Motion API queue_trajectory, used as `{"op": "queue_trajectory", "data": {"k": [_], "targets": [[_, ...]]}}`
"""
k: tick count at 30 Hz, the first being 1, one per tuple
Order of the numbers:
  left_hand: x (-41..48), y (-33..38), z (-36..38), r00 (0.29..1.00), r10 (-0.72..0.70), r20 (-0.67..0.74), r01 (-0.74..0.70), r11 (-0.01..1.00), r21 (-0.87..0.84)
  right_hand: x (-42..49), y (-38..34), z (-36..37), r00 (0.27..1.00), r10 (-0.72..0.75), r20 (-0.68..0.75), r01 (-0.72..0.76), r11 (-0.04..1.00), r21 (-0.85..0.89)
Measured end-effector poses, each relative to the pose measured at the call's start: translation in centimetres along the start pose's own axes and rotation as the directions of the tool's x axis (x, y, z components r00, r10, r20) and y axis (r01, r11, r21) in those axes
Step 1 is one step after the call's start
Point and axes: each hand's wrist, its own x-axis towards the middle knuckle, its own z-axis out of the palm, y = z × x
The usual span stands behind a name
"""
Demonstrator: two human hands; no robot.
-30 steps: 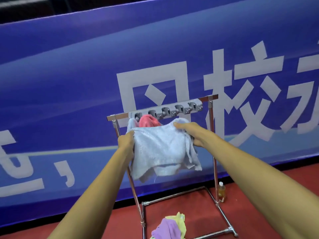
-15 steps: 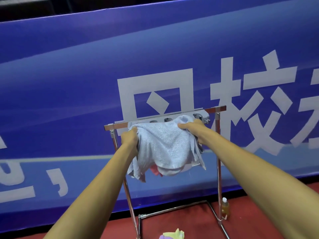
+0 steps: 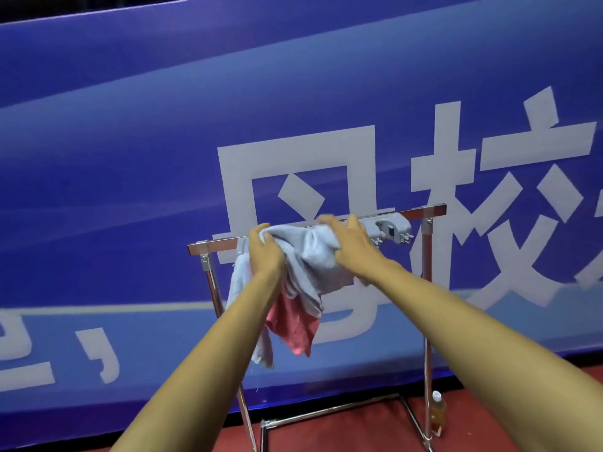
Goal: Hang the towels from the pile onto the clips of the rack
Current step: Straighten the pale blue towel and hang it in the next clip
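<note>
A metal rack stands before a blue banner, with a grey strip of clips along its top bar. A pale blue-grey towel is bunched against the clip strip. My left hand grips its left end at the bar. My right hand grips its upper right part, fingers over the strip. A pink towel hangs below, behind the grey one. Which clips hold cloth is hidden by my hands and the towel.
A small bottle of yellow liquid stands on the red floor by the rack's right leg. The blue banner with white characters rises right behind the rack. The rack's base bars run along the floor.
Both hands have lifted the grey towel from below the clips up onto the clip strip and drawn closer together. The view has risen, so the towel pile on the floor has left the frame.
</note>
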Motion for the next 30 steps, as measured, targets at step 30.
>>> {"op": "queue_trajectory", "data": {"k": [30], "targets": [[1.8, -4.3, 0.9, 0.706, 0.293, 0.645, -0.612, -0.206, 0.763, -0.4, 0.8, 7.1, 0.988, -0.123, -0.098, 0.089, 0.950, -0.301]]}}
